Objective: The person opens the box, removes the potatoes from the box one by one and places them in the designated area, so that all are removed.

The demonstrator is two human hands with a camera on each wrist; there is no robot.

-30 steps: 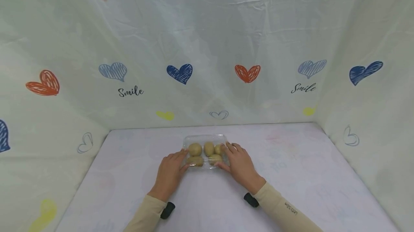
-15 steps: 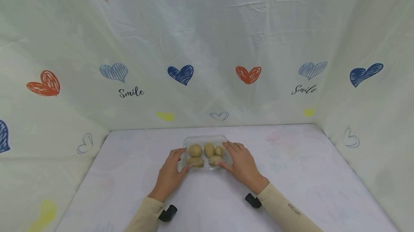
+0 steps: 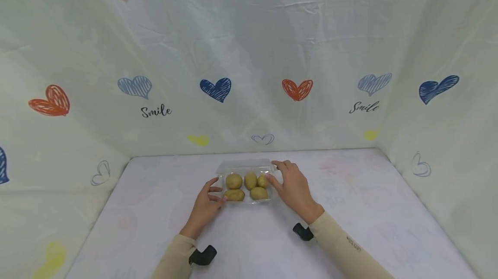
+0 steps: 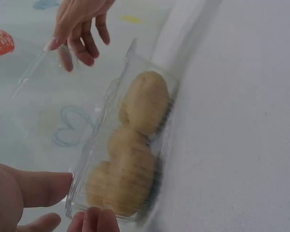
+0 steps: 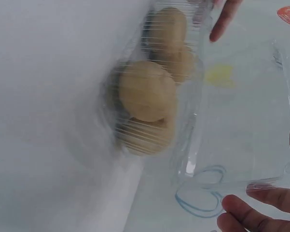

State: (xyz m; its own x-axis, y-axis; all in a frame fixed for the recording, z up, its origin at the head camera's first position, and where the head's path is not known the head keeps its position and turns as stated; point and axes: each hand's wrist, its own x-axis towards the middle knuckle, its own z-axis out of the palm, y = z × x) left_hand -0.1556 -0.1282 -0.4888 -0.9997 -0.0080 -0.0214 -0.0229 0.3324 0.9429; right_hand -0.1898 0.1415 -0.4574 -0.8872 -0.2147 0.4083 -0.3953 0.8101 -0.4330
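Note:
A clear plastic clamshell container [image 3: 247, 196] stands on the table with several potatoes [image 3: 234, 181] inside. My left hand [image 3: 204, 210] holds its left end; in the left wrist view the thumb [image 4: 50, 187] touches the rim and fingertips [image 4: 92, 221] lie against the end wall. Its clear lid [image 3: 245, 164] is raised, tilted up toward the back. Between thumb and fingers, my right hand [image 3: 293, 188] pinches the lid's right edge, which shows in the right wrist view along with the right fingers [image 5: 251, 212].
A white cloth with faint prints covers the table [image 3: 350, 210]. Behind it hangs a pale curtain [image 3: 256, 54] printed with hearts and "Smile", which also stands along both sides. Black wrist cameras [image 3: 203, 255] sit below both wrists.
The lid has come up off the container. My right hand has risen with its edge, away from the container's side. The left fingers have spread and shifted along the left end.

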